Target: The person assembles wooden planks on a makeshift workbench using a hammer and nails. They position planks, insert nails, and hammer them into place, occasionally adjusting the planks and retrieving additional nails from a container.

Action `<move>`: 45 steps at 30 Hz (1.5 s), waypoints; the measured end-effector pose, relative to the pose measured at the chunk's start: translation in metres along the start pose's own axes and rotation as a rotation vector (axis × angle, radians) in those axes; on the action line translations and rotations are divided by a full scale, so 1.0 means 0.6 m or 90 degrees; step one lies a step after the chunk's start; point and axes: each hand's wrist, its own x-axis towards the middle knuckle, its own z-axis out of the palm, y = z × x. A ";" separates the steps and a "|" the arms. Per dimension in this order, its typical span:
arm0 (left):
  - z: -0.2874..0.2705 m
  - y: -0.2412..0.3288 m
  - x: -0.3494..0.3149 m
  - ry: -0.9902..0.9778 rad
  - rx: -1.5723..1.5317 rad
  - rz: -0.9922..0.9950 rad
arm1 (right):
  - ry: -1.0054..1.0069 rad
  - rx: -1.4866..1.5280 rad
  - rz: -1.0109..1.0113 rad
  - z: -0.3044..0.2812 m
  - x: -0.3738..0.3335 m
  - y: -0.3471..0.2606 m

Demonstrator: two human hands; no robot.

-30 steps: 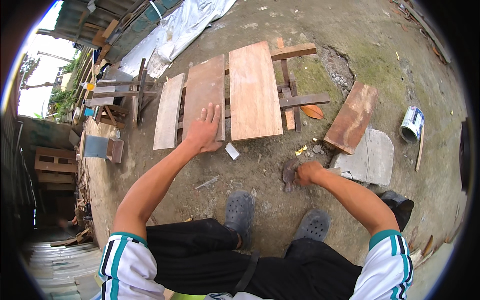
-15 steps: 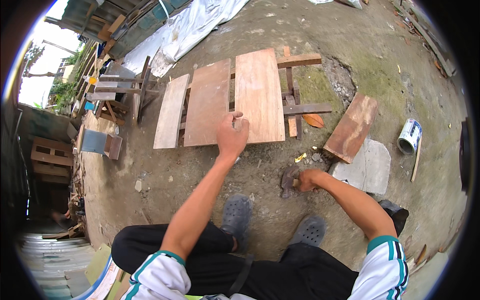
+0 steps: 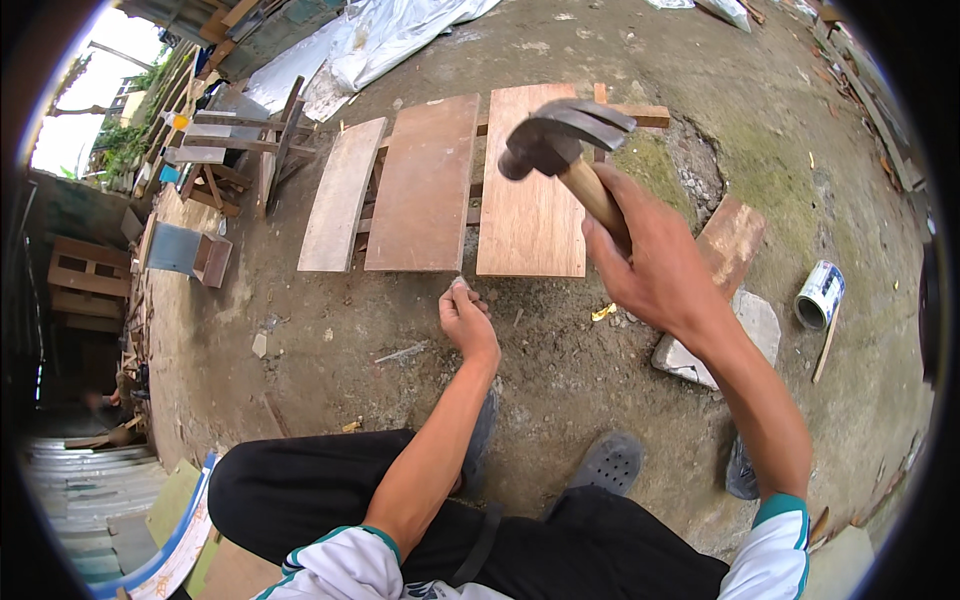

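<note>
A claw hammer (image 3: 560,140) with a dark steel head and a wooden handle is raised in front of me. My right hand (image 3: 650,250) is wrapped round its handle, and the head partly covers the right-hand plywood board (image 3: 530,215). Down by the near right corner of the brown middle board (image 3: 420,190), my left hand (image 3: 468,318) is closed in a pinch. Whatever sits between those fingertips is too small to make out. A narrower, paler board (image 3: 342,200) lies on the left. All three boards rest side by side on a wooden frame (image 3: 640,116).
To the right, a brown wood block (image 3: 732,240) leans on a grey concrete slab (image 3: 750,325). Beyond it lie a tin can (image 3: 820,290) and a thin stick (image 3: 826,350). Wooden stands (image 3: 240,150) are at far left, and a silvery sheet (image 3: 370,40) covers ground at the back.
My right hand has lifted the hammer from near the ground up in front of the boards. My left hand has come off the boards' top toward me, to the middle board's near corner.
</note>
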 end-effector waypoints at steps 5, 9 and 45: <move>-0.004 -0.003 0.015 0.052 -0.063 -0.144 | -0.086 -0.069 0.111 0.078 0.022 0.042; -0.012 0.005 0.032 0.053 -0.215 -0.217 | -0.262 -0.136 0.183 0.103 0.017 0.061; -0.007 0.167 0.086 0.017 -0.479 -0.273 | -0.187 -0.122 0.113 0.088 -0.009 0.058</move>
